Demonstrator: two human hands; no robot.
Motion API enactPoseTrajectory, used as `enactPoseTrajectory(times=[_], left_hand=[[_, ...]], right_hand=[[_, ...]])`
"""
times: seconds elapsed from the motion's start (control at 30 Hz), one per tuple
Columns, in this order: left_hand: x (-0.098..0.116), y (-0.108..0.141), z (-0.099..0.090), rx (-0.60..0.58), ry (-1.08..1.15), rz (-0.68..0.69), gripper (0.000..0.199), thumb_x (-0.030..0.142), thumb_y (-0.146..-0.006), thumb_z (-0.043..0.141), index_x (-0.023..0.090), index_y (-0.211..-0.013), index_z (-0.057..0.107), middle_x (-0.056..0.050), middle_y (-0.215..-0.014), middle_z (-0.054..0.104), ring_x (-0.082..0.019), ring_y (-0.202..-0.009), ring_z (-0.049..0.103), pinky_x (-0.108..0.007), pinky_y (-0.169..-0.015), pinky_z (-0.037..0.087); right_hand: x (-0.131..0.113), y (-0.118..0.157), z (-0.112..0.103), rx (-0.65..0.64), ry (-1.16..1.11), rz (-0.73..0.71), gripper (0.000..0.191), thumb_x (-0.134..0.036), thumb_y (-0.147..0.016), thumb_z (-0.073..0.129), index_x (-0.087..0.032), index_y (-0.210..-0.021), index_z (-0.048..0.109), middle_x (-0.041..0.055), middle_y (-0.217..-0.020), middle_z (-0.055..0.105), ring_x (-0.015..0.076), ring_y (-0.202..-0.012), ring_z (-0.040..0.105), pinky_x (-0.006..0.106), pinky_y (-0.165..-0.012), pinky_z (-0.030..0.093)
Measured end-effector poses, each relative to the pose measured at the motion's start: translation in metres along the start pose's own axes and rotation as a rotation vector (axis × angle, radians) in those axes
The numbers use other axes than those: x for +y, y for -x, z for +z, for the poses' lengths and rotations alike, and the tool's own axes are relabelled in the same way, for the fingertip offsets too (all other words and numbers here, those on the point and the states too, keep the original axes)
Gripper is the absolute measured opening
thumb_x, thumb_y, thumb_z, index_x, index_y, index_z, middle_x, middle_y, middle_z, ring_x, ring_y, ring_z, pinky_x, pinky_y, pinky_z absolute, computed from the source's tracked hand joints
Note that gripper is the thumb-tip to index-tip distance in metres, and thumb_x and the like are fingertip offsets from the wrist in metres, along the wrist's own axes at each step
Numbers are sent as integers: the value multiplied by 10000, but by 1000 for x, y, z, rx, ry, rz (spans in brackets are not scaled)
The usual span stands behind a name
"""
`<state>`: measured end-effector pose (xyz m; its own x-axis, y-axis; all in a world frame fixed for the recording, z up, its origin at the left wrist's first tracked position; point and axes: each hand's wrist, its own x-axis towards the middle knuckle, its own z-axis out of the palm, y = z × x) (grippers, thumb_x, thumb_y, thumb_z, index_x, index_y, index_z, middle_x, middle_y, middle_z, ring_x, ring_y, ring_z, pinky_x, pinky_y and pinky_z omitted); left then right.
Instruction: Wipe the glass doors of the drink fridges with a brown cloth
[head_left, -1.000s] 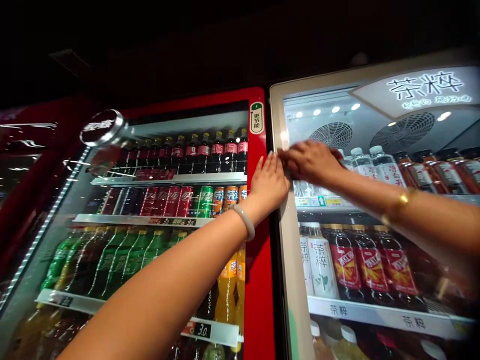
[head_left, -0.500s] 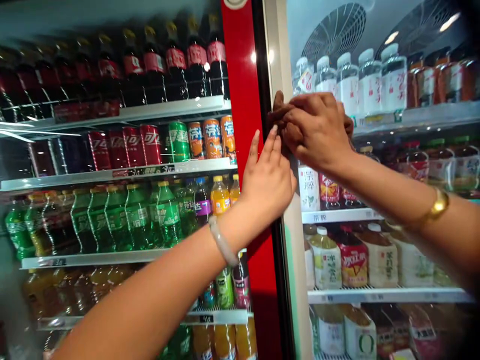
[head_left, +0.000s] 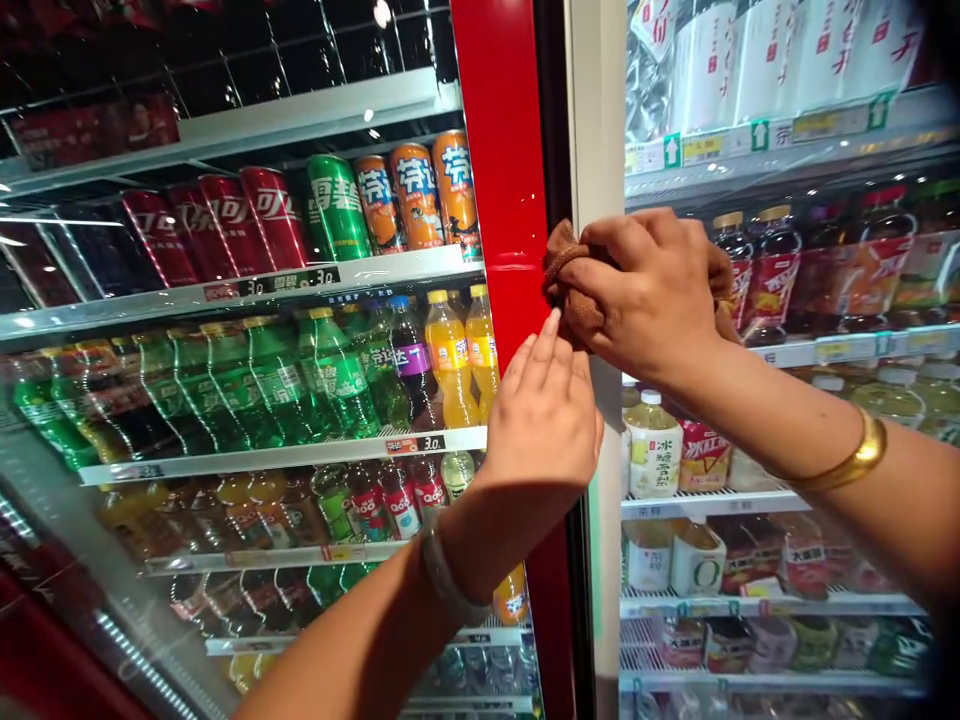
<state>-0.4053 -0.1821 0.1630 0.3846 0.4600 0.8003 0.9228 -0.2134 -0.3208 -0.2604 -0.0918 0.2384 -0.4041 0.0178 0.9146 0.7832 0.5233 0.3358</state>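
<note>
A crumpled brown cloth (head_left: 566,262) is bunched in my right hand (head_left: 656,290), whose fingers wrap round it against the pale door frame (head_left: 596,120). A gold bangle (head_left: 855,460) circles my right wrist. Just below the cloth, my left hand (head_left: 547,410) lies with fingers stretched upward over the red door edge (head_left: 502,150) and the dark gap beside it. Its fingertips are close to the cloth; whether they touch it I cannot tell. A pale bangle (head_left: 446,575) is on my left wrist.
Behind glass at the left, shelves (head_left: 405,270) hold cans and green and orange bottles. At the right, another cooler's shelves (head_left: 825,350) carry tea and juice bottles. The door frames stand upright between the two coolers.
Both hands and the cloth have moved down along the door frame, and the view has tilted lower, showing more of the bottom shelves. More of the cloth shows at my right hand.
</note>
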Motion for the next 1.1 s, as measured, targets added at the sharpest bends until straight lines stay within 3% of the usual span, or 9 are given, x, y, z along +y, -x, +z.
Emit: enactPoseTrajectory(times=[0.13, 0.27, 0.33, 0.5, 0.63, 0.77, 0.87, 0.97, 1.1], left_hand=[[37, 45, 32, 70, 104, -133, 468, 123, -985, 442, 71, -1412, 627, -181, -1499, 629, -299, -1476, 534, -513, -1206, 503], [79, 108, 74, 74, 349, -265, 604, 84, -931, 473, 86, -1536, 470, -186, -1517, 607, -266, -1474, 538, -446, -1186, 547], [90, 121, 79, 104, 390, -321, 654, 64, -927, 464, 111, -1575, 393, -192, -1564, 553, -262, -1521, 477, -461, -1190, 545], [95, 110, 77, 84, 412, -434, 825, 54, -960, 435, 88, -1684, 40, -258, -1644, 422, -300, -1558, 413, -469, -1224, 501], [96, 102, 91, -4, 421, -443, 924, 35, -966, 393, 133, -1657, -212, -272, -1672, 368, -335, -1519, 462, -469, -1161, 559], [96, 95, 99, -57, 427, -536, 862, 68, -1019, 378, 210, -1675, -162, -225, -1625, 472, -300, -1419, 594, -415, -1096, 612], [97, 85, 96, -74, 381, -587, 824, 30, -1020, 339, 213, -1680, -119, -213, -1616, 491, -289, -1382, 628, -415, -1093, 615], [102, 80, 93, -114, 343, -520, 815, 3, -1003, 367, 169, -1689, -40, -215, -1690, 366, -334, -1509, 483, -500, -1212, 509], [112, 84, 100, -172, 313, -481, 802, 78, -1023, 445, 179, -1700, 29, -240, -1648, 427, -362, -1488, 508, -540, -1200, 510]], right_hand=[[-15, 78, 9, 30, -51, -55, 254, -413, -991, 564, -346, -1158, 743, 63, -1337, 653, 358, -1276, 505, 563, -1035, 383], [-35, 167, 22, 128, -83, -107, 276, -241, -899, 685, -374, -1131, 754, 40, -1191, 727, 286, -1190, 561, 521, -1061, 406], [-38, 168, 21, 125, -72, -91, 278, -229, -896, 697, -345, -1142, 754, 56, -1194, 728, 278, -1181, 562, 510, -1058, 410], [-36, 115, 13, 118, -76, 178, 304, -339, -967, 613, -282, -1242, 727, 110, -1329, 672, 337, -1249, 555, 519, -1024, 428], [-56, 159, 16, 53, -52, 156, 248, -323, -939, 641, -369, -1159, 748, 68, -1278, 696, 337, -1253, 550, 538, -1041, 435], [-74, 213, 24, 82, -20, 107, 162, -222, -886, 708, -360, -943, 771, 57, -1132, 729, 289, -1161, 576, 494, -1012, 473], [-74, 209, 28, 60, -2, 150, 159, -271, -903, 697, -382, -977, 783, 46, -1144, 732, 290, -1174, 576, 505, -1026, 469], [-73, 204, 29, 89, -21, 173, 158, -260, -910, 702, -339, -1018, 784, 65, -1159, 735, 286, -1169, 579, 495, -1034, 463], [-79, 230, 27, 107, -63, 212, 166, -203, -915, 682, -282, -1027, 776, 102, -1147, 737, 294, -1180, 560, 498, -1033, 435]])
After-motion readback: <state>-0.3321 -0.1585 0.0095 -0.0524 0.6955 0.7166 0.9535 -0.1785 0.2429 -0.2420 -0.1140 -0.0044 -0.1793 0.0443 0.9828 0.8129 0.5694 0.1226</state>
